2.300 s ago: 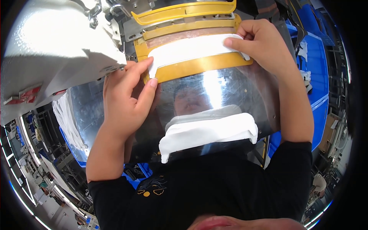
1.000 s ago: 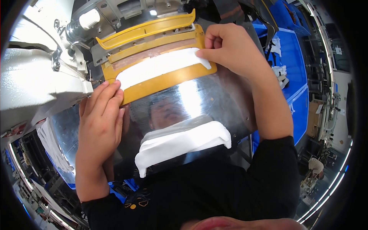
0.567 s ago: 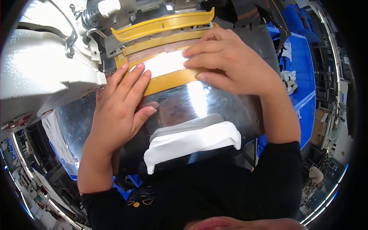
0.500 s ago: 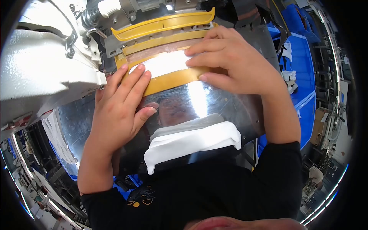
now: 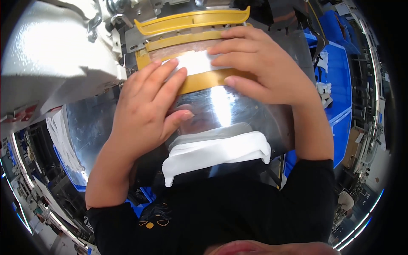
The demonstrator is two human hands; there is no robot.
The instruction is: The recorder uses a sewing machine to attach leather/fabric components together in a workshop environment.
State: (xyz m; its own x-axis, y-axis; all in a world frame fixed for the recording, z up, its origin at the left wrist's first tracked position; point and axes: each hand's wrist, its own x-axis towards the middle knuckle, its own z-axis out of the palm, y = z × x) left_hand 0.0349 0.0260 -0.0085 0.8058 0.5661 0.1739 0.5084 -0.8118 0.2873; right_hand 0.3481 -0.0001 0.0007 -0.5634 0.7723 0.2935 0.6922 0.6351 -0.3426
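Observation:
A yellow strip-edged frame (image 5: 204, 80) lies on a shiny metal work surface, with a white cloth-like piece (image 5: 193, 61) set inside it. My left hand (image 5: 144, 102) rests on the frame's left part, fingers stretched out, their tips on the white piece and the thumb held apart. From the right, my right hand (image 5: 267, 70) reaches over the other end. Its spread fingers touch the white piece and the thumb is at the near yellow strip. Both hands cover the ends of the white piece. Neither grips anything visibly.
A sewing-machine-like white head (image 5: 55, 55) stands close to my left hand. Behind the frame is a raised yellow curved bar (image 5: 193, 21). Folded white pieces (image 5: 216, 151) lie near my body. At the right are blue bins (image 5: 338, 85); more white cloth (image 5: 63, 140) hangs at the left.
The whole view has shifted slightly, with the machine and frame now further right and up. My left hand has slid a little rightward over the white piece. My right hand stays nearly in place.

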